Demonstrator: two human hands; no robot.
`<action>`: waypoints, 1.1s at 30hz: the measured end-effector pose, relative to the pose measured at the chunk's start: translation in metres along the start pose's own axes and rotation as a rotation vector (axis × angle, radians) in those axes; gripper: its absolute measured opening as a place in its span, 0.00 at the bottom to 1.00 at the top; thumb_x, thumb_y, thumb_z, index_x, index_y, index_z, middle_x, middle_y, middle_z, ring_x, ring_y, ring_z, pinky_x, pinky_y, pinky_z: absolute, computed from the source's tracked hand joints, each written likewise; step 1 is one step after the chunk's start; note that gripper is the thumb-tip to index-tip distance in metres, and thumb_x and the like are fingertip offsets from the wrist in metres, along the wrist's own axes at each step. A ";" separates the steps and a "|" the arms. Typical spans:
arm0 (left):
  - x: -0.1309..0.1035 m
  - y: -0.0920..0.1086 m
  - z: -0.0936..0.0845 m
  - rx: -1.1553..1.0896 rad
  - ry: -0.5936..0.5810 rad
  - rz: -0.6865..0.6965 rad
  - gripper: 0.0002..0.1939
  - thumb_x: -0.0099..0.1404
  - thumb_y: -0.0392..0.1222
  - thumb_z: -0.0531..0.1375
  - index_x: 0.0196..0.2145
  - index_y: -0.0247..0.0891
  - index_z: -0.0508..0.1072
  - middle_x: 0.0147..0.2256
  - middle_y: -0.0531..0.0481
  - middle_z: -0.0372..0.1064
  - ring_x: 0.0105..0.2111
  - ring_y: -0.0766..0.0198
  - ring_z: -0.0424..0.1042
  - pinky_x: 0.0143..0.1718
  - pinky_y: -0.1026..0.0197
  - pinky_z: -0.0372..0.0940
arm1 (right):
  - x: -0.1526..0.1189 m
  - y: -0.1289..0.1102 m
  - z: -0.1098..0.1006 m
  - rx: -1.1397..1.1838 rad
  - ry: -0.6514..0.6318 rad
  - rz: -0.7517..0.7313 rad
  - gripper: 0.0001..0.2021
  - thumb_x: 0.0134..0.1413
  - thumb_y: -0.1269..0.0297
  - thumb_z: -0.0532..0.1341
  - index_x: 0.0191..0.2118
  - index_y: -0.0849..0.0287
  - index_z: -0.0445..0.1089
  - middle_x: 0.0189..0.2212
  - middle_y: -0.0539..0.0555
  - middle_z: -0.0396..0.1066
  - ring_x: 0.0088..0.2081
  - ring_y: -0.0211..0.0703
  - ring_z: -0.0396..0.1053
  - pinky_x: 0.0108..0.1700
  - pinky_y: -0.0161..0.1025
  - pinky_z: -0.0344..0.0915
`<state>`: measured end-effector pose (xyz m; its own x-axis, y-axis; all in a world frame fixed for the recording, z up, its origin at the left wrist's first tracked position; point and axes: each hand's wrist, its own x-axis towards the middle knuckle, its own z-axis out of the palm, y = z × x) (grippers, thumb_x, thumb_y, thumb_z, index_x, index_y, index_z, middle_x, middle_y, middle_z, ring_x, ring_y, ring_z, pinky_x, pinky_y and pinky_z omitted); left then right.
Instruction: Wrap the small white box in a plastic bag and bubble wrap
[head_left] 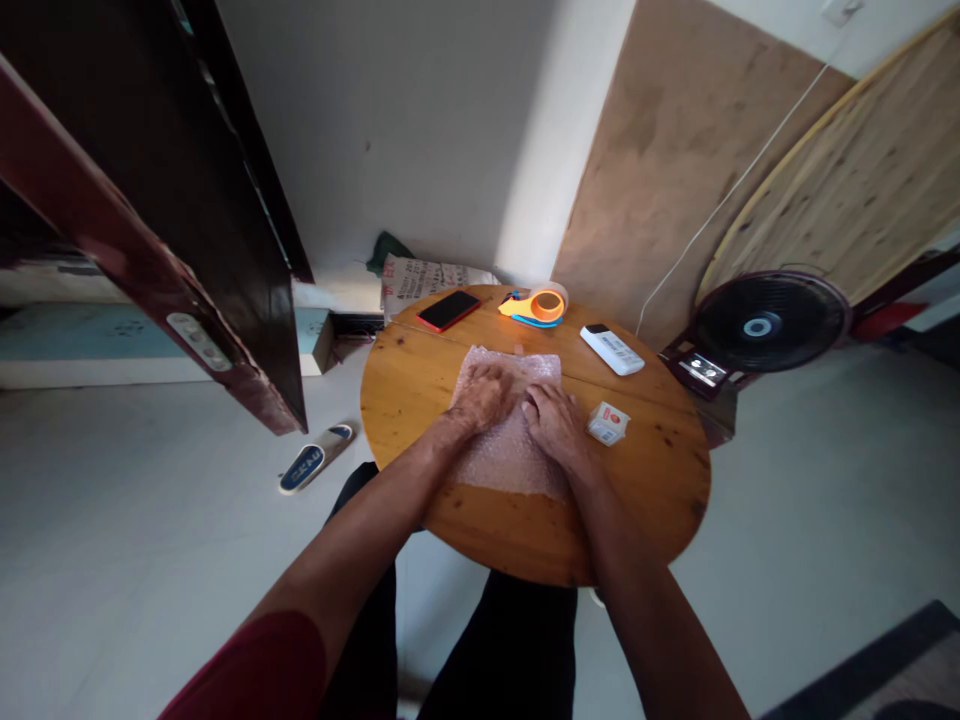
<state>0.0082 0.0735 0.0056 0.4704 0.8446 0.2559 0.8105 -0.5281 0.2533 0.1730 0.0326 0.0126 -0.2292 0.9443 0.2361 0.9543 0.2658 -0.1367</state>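
A sheet of clear bubble wrap (pixel 510 460) lies flat on the round wooden table (pixel 480 520). My left hand (pixel 486 394) rests on its upper left part, fingers spread and flat. On the upper right part lies my right hand (pixel 552 418), its fingers stretched out over the wrap. Neither hand grips anything. Right of my right hand sits a small white box (pixel 608 424) with red print. Behind the wrap are an orange tape dispenser (pixel 536 306) with blue parts and a black phone (pixel 448 311) with a red edge.
A white rectangular device (pixel 612 350) lies at the table's back right. A dark fan (pixel 757 325) stands beyond the table's right edge. A printed sack (pixel 427 275) is behind the table. On the floor at left is a slipper (pixel 315 460), near a dark red door (pixel 187 280).
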 end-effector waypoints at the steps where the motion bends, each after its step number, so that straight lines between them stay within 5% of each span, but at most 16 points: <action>1: 0.000 -0.001 0.001 -0.001 -0.006 0.007 0.18 0.68 0.48 0.50 0.47 0.38 0.71 0.52 0.40 0.66 0.54 0.48 0.62 0.58 0.44 0.52 | 0.000 0.001 0.000 0.004 0.005 0.006 0.17 0.63 0.65 0.49 0.52 0.60 0.68 0.55 0.59 0.67 0.57 0.51 0.60 0.55 0.46 0.54; 11: 0.000 -0.003 0.002 -0.026 -0.007 0.026 0.20 0.69 0.51 0.48 0.46 0.39 0.73 0.51 0.40 0.66 0.54 0.49 0.63 0.58 0.45 0.54 | 0.001 0.005 0.006 0.028 0.009 -0.063 0.20 0.62 0.62 0.51 0.56 0.61 0.66 0.58 0.59 0.65 0.57 0.51 0.60 0.59 0.47 0.53; 21: -0.021 0.024 -0.017 0.000 -0.121 -0.069 0.19 0.70 0.47 0.48 0.54 0.39 0.66 0.58 0.38 0.61 0.61 0.46 0.56 0.61 0.36 0.48 | 0.003 0.004 0.006 -0.007 -0.012 -0.036 0.19 0.64 0.64 0.49 0.56 0.60 0.65 0.57 0.59 0.65 0.57 0.52 0.60 0.57 0.48 0.54; 26: -0.033 0.013 -0.003 0.011 -0.060 -0.013 0.23 0.69 0.49 0.49 0.56 0.37 0.64 0.63 0.38 0.55 0.64 0.47 0.52 0.63 0.40 0.46 | 0.002 0.006 0.005 0.037 0.038 -0.030 0.17 0.63 0.66 0.49 0.53 0.62 0.67 0.54 0.61 0.67 0.55 0.49 0.61 0.57 0.44 0.55; 33: -0.027 0.000 -0.002 -0.087 -0.046 -0.017 0.24 0.62 0.46 0.57 0.54 0.37 0.68 0.61 0.40 0.58 0.62 0.51 0.56 0.64 0.46 0.48 | 0.003 0.012 0.007 0.078 0.054 -0.050 0.11 0.60 0.67 0.52 0.43 0.60 0.70 0.46 0.60 0.70 0.49 0.48 0.65 0.53 0.43 0.58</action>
<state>-0.0047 0.0504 0.0005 0.4740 0.8554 0.2088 0.7860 -0.5179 0.3375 0.1826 0.0401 0.0051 -0.2635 0.9183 0.2955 0.9235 0.3286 -0.1978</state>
